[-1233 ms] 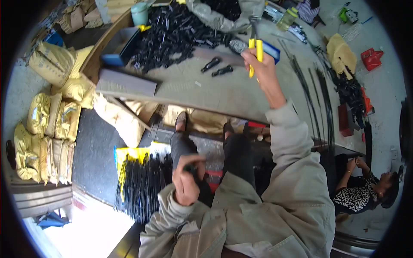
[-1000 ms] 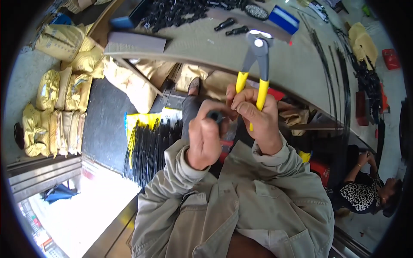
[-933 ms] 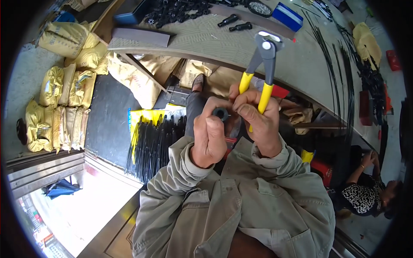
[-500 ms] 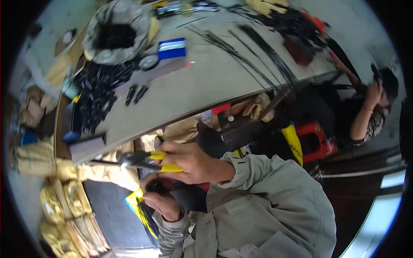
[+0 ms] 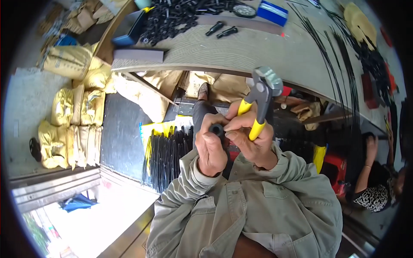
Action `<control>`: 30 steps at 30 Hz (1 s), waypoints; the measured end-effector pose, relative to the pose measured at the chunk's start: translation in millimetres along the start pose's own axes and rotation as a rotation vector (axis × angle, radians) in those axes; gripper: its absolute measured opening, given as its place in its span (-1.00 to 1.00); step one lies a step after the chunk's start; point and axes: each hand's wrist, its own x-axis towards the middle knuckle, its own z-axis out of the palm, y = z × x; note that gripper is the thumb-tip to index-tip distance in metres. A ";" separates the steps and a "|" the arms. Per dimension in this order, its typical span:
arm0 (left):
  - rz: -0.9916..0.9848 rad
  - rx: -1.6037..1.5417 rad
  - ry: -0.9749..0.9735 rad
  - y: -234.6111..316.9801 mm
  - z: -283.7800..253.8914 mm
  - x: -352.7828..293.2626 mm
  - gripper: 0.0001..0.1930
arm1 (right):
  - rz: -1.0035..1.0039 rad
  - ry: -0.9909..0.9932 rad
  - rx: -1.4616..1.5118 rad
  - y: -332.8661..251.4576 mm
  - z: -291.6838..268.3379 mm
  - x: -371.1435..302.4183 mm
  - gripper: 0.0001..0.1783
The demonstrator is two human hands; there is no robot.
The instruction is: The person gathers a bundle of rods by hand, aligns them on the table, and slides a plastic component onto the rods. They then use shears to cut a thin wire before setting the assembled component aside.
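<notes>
In front of my chest, my left hand (image 5: 211,150) is closed around a black cylindrical part (image 5: 216,128) with a round hole in its end. Against the part's side rest the pinched fingertips of my right hand (image 5: 256,148). That hand also grips pliers (image 5: 262,92) with yellow handles and a metal head, which points up and away from me. Whether the right fingertips pinch something small, I cannot make out. Two similar black parts (image 5: 221,31) lie on the table (image 5: 198,53) beyond, near a heap of black pieces (image 5: 170,19).
Long thin black rods (image 5: 344,60) lie along the table's right side. A blue box (image 5: 272,13) sits at the back. Bundled black strips (image 5: 165,155) stand left of me beside yellow wrapped packages (image 5: 81,107). Another person (image 5: 374,185) sits at the right by a red stool (image 5: 333,170).
My view has turned leftward and down. The right hand has brought the pliers from beyond the left hand to its right, head now upward, and its fingertips now meet the black part.
</notes>
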 end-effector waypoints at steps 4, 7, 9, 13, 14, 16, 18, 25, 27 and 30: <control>0.071 -0.015 0.039 -4.0 -4.5 -0.8 -0.42 | 0.022 0.011 -0.024 4.4 9.8 -0.9 -0.89; 0.061 -0.013 0.006 -4.8 -8.3 -1.1 -0.44 | 0.032 0.017 -0.031 5.3 12.5 -0.5 -0.90; 0.062 -0.013 0.014 -5.9 -10.8 -1.4 -0.44 | 0.023 0.022 -0.045 5.6 13.7 0.5 -0.91; 0.068 0.016 0.020 -4.3 -13.7 -1.8 -0.44 | 0.006 0.009 -0.082 6.0 16.6 2.3 -0.91; 0.071 0.041 0.020 -2.5 -14.3 -1.8 -0.44 | 0.008 0.007 -0.082 6.6 17.9 2.6 -0.91; 0.073 0.067 0.023 -3.4 -16.3 -2.2 -0.44 | -0.008 0.021 -0.058 8.8 22.4 2.9 -0.92; 0.081 0.095 0.085 -10.8 -19.7 -2.4 -0.41 | -0.016 0.021 -0.033 11.7 28.4 2.2 -0.92; -0.104 -0.214 0.159 -26.1 -41.9 -9.7 -0.36 | 0.078 -0.201 -0.346 7.4 17.4 11.3 -0.86; -0.158 -0.336 0.154 -26.2 -47.2 -11.6 -0.35 | -0.162 -0.367 -0.753 0.1 -11.1 12.5 -0.79; -0.148 -0.204 0.126 -15.7 -50.6 -8.4 -0.31 | -0.227 -0.535 -0.955 -10.1 -32.0 11.4 -0.75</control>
